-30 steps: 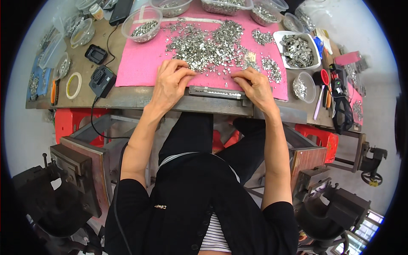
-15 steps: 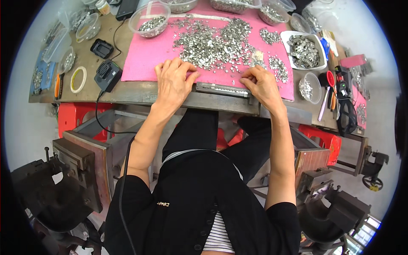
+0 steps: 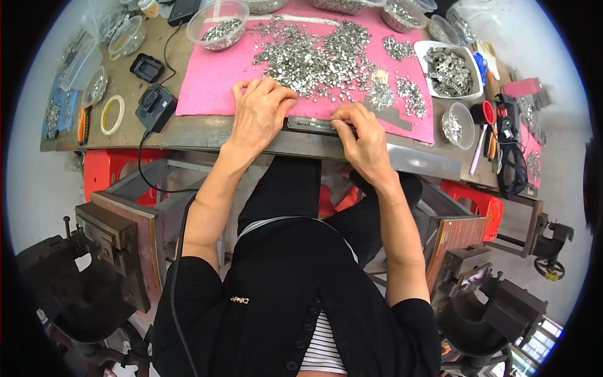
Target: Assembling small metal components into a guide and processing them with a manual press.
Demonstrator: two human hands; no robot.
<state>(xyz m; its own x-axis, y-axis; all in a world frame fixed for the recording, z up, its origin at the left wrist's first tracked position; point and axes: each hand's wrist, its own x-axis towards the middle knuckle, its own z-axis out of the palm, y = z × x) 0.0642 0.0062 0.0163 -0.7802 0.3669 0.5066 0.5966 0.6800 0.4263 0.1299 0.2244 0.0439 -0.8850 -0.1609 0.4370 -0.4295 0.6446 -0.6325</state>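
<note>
A narrow dark metal bar (image 3: 308,123) with a row of small shiny pieces along its slot lies at the front edge of the pink mat (image 3: 207,94). By its left end is my left hand (image 3: 259,116), fingers bent, thumb and forefinger tips together; anything between them is too small to make out. My right hand (image 3: 364,141) curls over the bar's right part, thumb and fingertips pinched at it and hiding that end. Beyond both hands spreads a loose heap of small silvery metal pieces (image 3: 314,60).
Clear plastic tubs (image 3: 217,44) of metal parts line the back. At right stand a white tray (image 3: 430,85) of parts and a small round tub (image 3: 463,133). A black charger (image 3: 157,108) with a cable and a tape roll (image 3: 113,115) lie left. Vises (image 3: 110,248) flank me below.
My right hand has slid left along the metal bar and now covers its right part. My left hand stays near the left end, its thumb and forefinger closer together.
</note>
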